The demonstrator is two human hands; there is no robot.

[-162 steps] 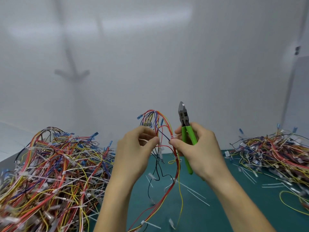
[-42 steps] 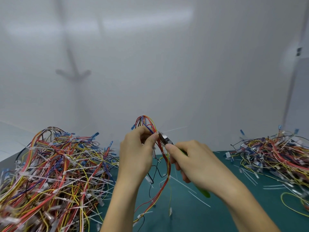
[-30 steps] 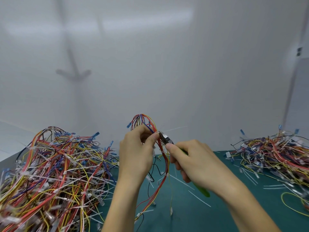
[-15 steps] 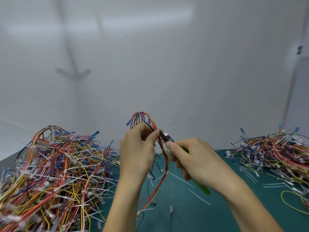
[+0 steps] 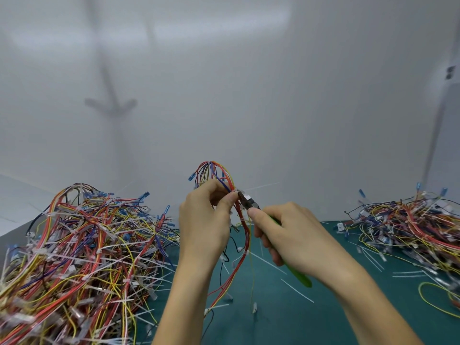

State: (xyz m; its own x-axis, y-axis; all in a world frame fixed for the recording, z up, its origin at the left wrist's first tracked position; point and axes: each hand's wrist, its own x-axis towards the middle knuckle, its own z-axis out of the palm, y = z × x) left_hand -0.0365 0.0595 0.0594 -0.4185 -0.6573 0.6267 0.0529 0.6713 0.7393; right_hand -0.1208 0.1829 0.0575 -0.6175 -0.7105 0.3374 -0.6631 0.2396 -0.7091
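My left hand (image 5: 204, 222) pinches a wire harness (image 5: 214, 174) of red, orange, yellow and blue wires, held up above the green mat (image 5: 323, 307). The harness loops above my fingers and its tails hang down to the mat. My right hand (image 5: 293, 235) grips green-handled cutters (image 5: 249, 202). Their metal jaws point up-left and sit right at the bundle beside my left thumb, where a thin white cable tie (image 5: 261, 186) sticks out to the right. The green handle end (image 5: 302, 280) pokes out below my palm.
A big heap of tied wire harnesses (image 5: 79, 257) fills the left side. Another pile of harnesses (image 5: 410, 230) lies at the right. Cut white tie pieces (image 5: 296, 290) are scattered on the mat. A white wall stands close behind.
Over five seconds the cutters swung from upright to jaws against the bundle. In the last second both hands and the harness rose slightly; the jaws stay at the tie.
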